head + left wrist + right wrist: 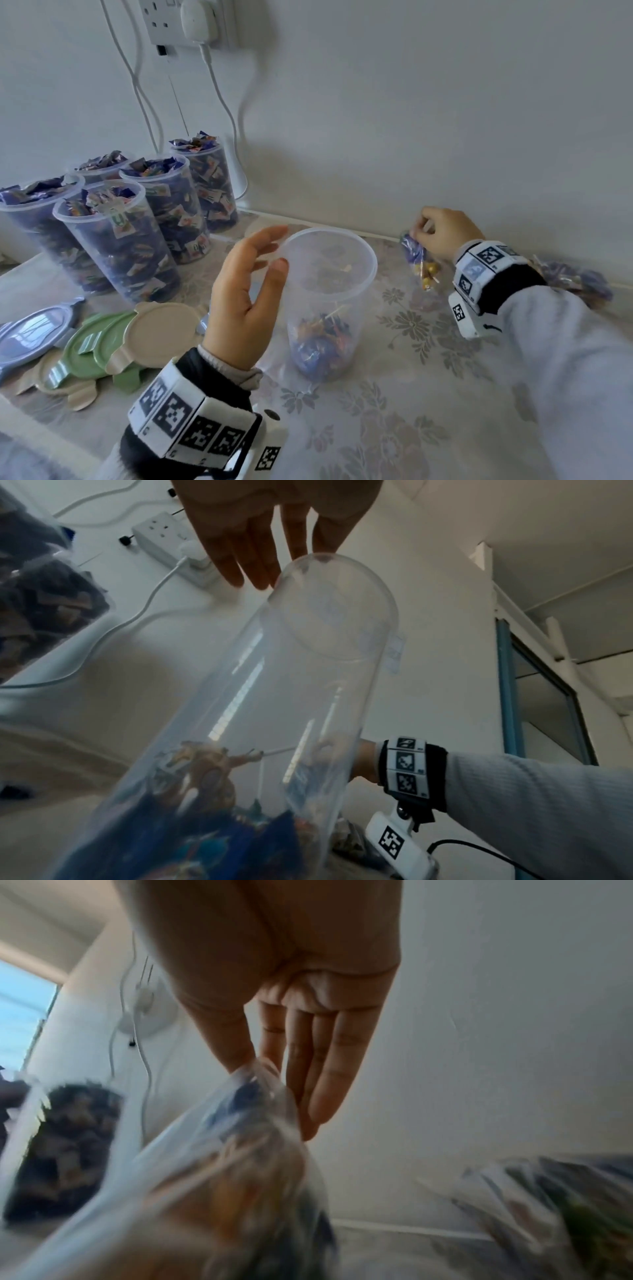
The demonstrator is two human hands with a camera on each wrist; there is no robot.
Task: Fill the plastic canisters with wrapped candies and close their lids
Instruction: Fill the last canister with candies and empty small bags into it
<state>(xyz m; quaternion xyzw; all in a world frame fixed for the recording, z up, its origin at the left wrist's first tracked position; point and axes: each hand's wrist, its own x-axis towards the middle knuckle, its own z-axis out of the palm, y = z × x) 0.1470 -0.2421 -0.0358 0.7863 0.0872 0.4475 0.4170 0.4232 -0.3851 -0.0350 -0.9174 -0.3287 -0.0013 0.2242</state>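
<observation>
Five filled canisters (130, 240) left of the relaxed left hand (246, 294) remain unlidded; sixth canister (329, 274) barely filled; candy bag (419, 260) pinched by right hand (442, 233).

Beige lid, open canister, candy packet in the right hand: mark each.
beige lid (161, 325), head view, top face.
open canister (359, 251), head view, right rim.
candy packet (416, 255), head view, upper part.

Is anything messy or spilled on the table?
Nothing looks spilled. The lids lie in a loose, overlapping heap instead of on the five full canisters, which stand open with candies poking over their rims.
</observation>
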